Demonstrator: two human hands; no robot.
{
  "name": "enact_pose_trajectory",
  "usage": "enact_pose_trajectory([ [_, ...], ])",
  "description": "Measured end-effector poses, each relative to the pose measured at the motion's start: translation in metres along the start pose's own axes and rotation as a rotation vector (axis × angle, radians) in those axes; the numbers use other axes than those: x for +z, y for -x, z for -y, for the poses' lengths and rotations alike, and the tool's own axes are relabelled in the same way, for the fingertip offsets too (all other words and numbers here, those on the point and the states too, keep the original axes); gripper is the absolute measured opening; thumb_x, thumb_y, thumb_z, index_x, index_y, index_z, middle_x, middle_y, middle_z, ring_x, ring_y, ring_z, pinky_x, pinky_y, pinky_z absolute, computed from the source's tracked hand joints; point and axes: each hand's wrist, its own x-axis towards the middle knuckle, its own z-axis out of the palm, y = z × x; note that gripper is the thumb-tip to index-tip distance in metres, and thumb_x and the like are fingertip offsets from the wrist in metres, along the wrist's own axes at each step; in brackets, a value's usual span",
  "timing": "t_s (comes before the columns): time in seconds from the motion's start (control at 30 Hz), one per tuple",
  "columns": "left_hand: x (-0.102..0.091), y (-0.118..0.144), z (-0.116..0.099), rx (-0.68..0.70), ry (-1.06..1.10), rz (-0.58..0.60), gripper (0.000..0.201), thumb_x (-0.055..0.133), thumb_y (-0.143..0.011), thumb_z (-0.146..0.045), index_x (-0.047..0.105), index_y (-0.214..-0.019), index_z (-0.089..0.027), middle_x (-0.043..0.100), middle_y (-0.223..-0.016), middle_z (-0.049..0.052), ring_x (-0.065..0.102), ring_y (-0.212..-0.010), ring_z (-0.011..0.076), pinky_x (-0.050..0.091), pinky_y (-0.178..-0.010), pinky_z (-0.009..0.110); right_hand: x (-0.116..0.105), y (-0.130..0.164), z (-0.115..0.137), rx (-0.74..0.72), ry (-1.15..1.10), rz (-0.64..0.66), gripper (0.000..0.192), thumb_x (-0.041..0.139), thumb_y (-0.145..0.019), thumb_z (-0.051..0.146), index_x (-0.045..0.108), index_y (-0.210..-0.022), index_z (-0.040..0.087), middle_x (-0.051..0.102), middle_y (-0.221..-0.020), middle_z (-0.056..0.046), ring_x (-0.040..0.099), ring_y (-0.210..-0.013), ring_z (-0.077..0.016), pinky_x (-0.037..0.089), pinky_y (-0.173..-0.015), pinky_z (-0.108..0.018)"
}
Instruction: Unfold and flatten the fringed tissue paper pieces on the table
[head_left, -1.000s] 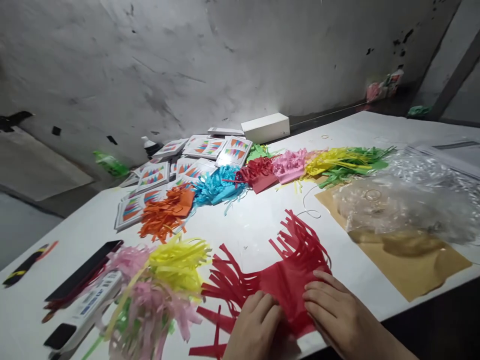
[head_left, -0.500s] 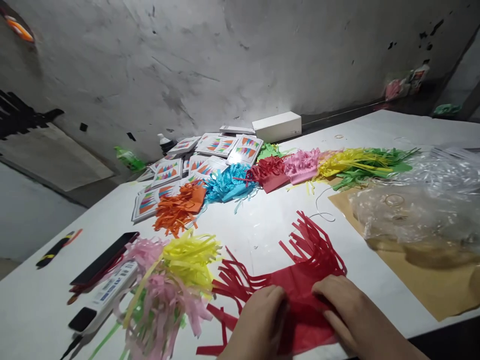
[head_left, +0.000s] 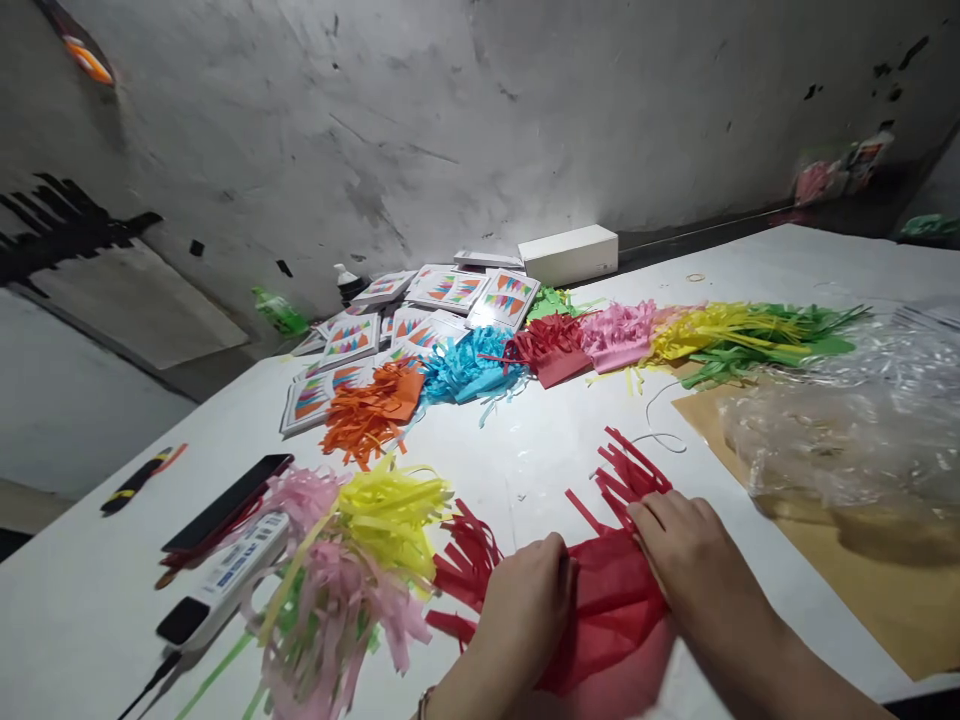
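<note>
Between my hands lies a red fringed tissue paper sheet (head_left: 600, 570), its cut strips spreading toward the left and the far side. My left hand (head_left: 529, 600) is closed on its left part, fingers curled under and partly hidden. My right hand (head_left: 686, 545) grips the right edge, thumb and fingers closed near the base of the far strips. The near part of the sheet looks lifted and blurred. Left of my hands sits a loose heap of pink tissue fringe (head_left: 345, 600) with yellow tissue fringe (head_left: 394, 510) on it.
Behind runs a row of orange (head_left: 375, 405), blue (head_left: 472, 365), red and pink tissue bundles. Printed packets (head_left: 352, 340) and a white box (head_left: 568, 255) stand near the wall. A power strip (head_left: 225, 580) and phone (head_left: 225, 505) lie left; plastic bags (head_left: 825, 440) on brown paper, right.
My right hand has moved up toward the far strips of the red tissue, and my left hand slightly up. The sheet's near part has risen. The view has shifted a little.
</note>
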Motion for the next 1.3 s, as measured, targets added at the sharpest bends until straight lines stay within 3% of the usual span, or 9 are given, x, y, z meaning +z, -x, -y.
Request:
enact_pose_trajectory([
  [0.2, 0.004, -0.003, 0.001, 0.012, -0.019, -0.023, 0.019, 0.045, -0.092, -0.021, 0.060, -0.081, -0.022, 0.075, -0.077, 0.004, 0.068, -0.068, 0.0212, 0.037, -0.055, 0.030, 0.009, 0.017, 0.004, -0.474, -0.085, -0.049, 0.020, 0.056, -0.080, 0.015, 0.067, -0.096, 0.021, 0.073, -0.090, -0.002, 0.064, -0.088, -0.0231, 0.042, -0.101, -0.041],
  [0.3, 0.005, 0.001, 0.000, 0.026, -0.030, -0.084, 0.015, 0.048, -0.091, -0.018, 0.061, -0.087, -0.022, 0.073, -0.086, 0.005, 0.067, -0.078, 0.0218, 0.043, -0.064, 0.031, 0.017, 0.019, 0.004, -0.471, -0.014, -0.077, 0.021, 0.055, -0.079, 0.006, 0.068, -0.089, 0.020, 0.072, -0.083, -0.003, 0.063, -0.082, -0.0223, 0.042, -0.100, -0.041],
  [0.43, 0.014, 0.012, 0.002, 0.377, -0.061, -0.412, 0.023, 0.071, -0.081, -0.030, 0.060, -0.101, -0.023, 0.068, -0.116, 0.005, 0.058, -0.108, 0.0275, 0.037, -0.099, 0.046, 0.014, 0.018, 0.006, -0.380, -0.058, -0.094, 0.022, 0.049, -0.083, 0.004, 0.064, -0.078, 0.020, 0.068, -0.074, -0.001, 0.062, -0.074, -0.0201, 0.045, -0.092, -0.045],
  [0.53, 0.025, 0.015, 0.006, 0.536, -0.095, -0.544, 0.009, 0.069, -0.086, -0.025, 0.060, -0.088, -0.024, 0.071, -0.103, 0.000, 0.059, -0.101, 0.0224, 0.028, -0.104, 0.044, 0.012, 0.020, 0.012, -0.290, -0.136, -0.073, 0.018, 0.049, -0.088, 0.014, 0.065, -0.092, 0.022, 0.073, -0.093, -0.003, 0.065, -0.091, -0.0236, 0.044, -0.094, -0.049],
  [0.77, 0.029, 0.018, 0.013, 0.586, -0.126, -0.524, 0.014, 0.066, -0.088, -0.019, 0.058, -0.077, -0.022, 0.067, -0.079, -0.004, 0.057, -0.083, 0.0169, 0.030, -0.098, 0.040, 0.012, 0.027, 0.007, -0.176, 0.046, -0.087, 0.030, 0.049, -0.081, 0.008, 0.066, -0.100, 0.023, 0.066, -0.132, -0.010, 0.052, -0.130, -0.0283, 0.025, -0.115, -0.058],
  [0.87, 0.025, 0.023, 0.014, 0.597, -0.146, -0.449, 0.014, 0.065, -0.087, -0.019, 0.058, -0.076, -0.022, 0.067, -0.078, -0.004, 0.056, -0.080, 0.0165, 0.031, -0.095, 0.041, -0.002, 0.034, -0.013, 0.047, 0.161, -0.047, 0.031, 0.051, -0.072, 0.008, 0.068, -0.093, 0.022, 0.068, -0.128, -0.014, 0.059, -0.121, -0.0356, 0.034, -0.105, -0.068],
  [1.1, 0.028, 0.025, 0.015, 0.579, -0.153, -0.432, 0.016, 0.059, -0.090, -0.015, 0.058, -0.076, -0.022, 0.067, -0.077, -0.003, 0.056, -0.077, 0.0164, 0.033, -0.094, 0.041, -0.041, 0.060, -0.067, 0.046, 0.294, -0.141, 0.021, 0.051, -0.082, 0.030, 0.069, -0.093, 0.025, 0.077, -0.101, -0.013, 0.072, -0.087, -0.0355, 0.055, -0.070, -0.060],
  [1.2, 0.030, 0.025, 0.015, 0.571, -0.130, -0.449, 0.014, 0.060, -0.089, -0.016, 0.058, -0.076, -0.021, 0.067, -0.077, -0.003, 0.056, -0.077, 0.0166, 0.032, -0.096, 0.041, -0.053, 0.052, -0.048, 0.019, 0.306, -0.278, 0.024, 0.051, -0.085, 0.027, 0.067, -0.102, 0.022, 0.076, -0.105, -0.016, 0.071, -0.093, -0.0377, 0.054, -0.079, -0.062],
  [1.3, 0.029, 0.025, 0.012, 0.587, -0.079, -0.465, 0.015, 0.055, -0.092, -0.017, 0.059, -0.079, -0.022, 0.069, -0.080, -0.002, 0.057, -0.080, 0.0171, 0.032, -0.098, 0.041, -0.043, 0.038, -0.005, -0.305, 0.019, -0.233, 0.038, 0.043, -0.088, 0.015, 0.063, -0.119, 0.022, 0.076, -0.114, -0.007, 0.069, -0.106, -0.0265, 0.057, -0.088, -0.042],
])
